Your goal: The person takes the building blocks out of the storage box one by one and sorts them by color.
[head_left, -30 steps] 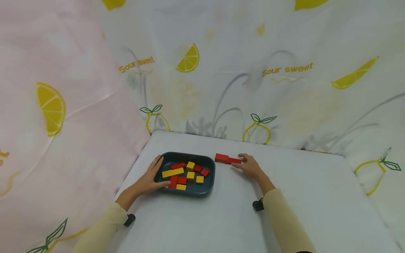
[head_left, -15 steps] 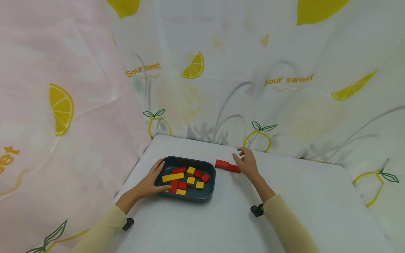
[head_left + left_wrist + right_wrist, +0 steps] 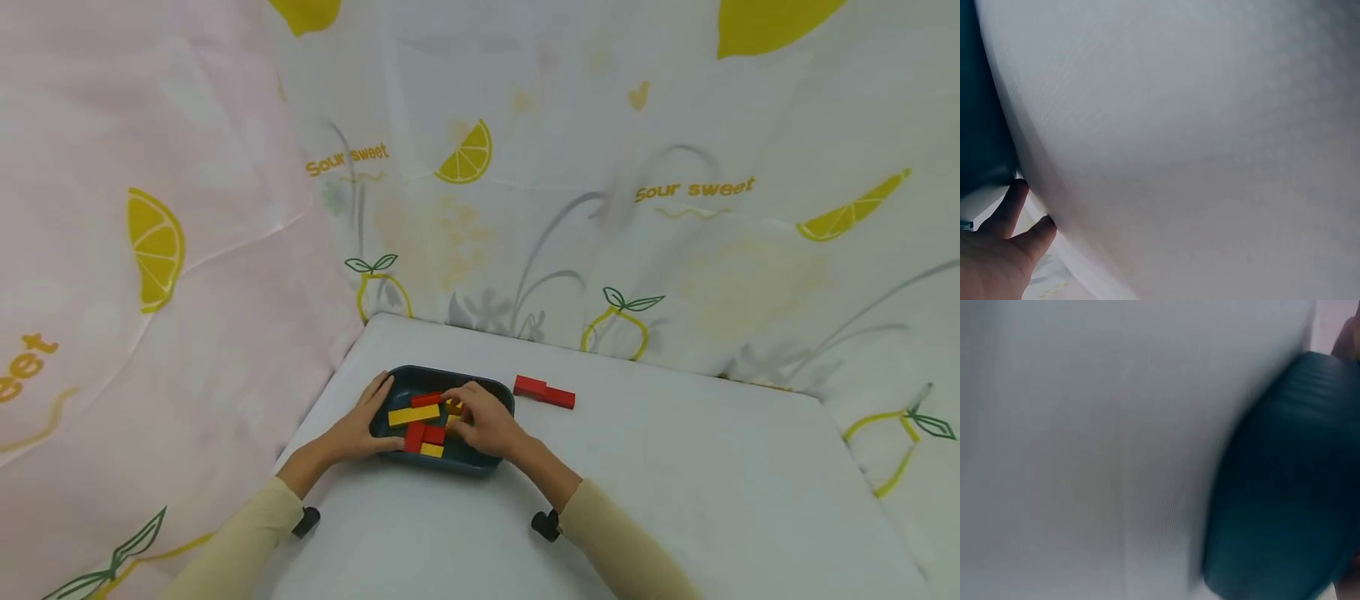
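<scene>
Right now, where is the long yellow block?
Head view: the long yellow block lies inside the dark tray, left of centre, between a red bar behind it and red blocks in front.

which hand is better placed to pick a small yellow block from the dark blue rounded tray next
Likely the right hand: it reaches to the small yellow blocks inside the tray, while the left hand spans the tray's left end.

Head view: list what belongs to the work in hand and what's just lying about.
Part of the work, it seems:
- tray, left hand at its end
- red and yellow blocks inside, right hand among them
- two red blocks outside the tray, probably

Just there:
- printed backdrop
- black wrist devices
- white table
</scene>
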### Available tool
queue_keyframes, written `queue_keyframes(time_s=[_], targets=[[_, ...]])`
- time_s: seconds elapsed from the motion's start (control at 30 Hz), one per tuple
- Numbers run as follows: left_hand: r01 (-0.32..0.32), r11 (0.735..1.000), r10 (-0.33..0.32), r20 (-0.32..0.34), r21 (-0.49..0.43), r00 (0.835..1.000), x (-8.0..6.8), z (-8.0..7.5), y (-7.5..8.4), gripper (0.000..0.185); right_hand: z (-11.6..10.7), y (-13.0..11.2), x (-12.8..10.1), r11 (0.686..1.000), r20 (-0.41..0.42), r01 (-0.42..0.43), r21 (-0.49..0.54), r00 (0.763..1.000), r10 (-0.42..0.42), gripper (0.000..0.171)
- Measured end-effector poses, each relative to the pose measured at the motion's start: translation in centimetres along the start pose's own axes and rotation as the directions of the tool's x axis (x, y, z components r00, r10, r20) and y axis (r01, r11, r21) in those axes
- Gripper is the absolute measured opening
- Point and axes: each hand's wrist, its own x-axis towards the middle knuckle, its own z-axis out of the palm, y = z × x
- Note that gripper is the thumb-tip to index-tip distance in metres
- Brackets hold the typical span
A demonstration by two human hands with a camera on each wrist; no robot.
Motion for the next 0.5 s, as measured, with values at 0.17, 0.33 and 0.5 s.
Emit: queue_keyframes(time_s=[0.17,0.33,0.5], targets=[[-0.016,1.0,0.016,-0.003,-0.001,1.0,0.3,-0.3,0.0,0.114,2.4,-0.7,0.7,1.0,0.005,0.0,-0.021,1.0,0.0,0.043],[-0.011,1.0,0.011,-0.007,-0.005,1.0,0.3,0.0,0.0,0.114,3.7,-1.2,1.0,0.995,0.084,-0.002,-0.1,0.996,0.011,0.049],[-0.023,1.0,0.022,-0.035,-0.018,0.999,-0.3,0.5,-0.2,0.112,4.5,-1.0,1.1,0.998,0.172,-0.055,0.004,0.984,0.053,0.048]])
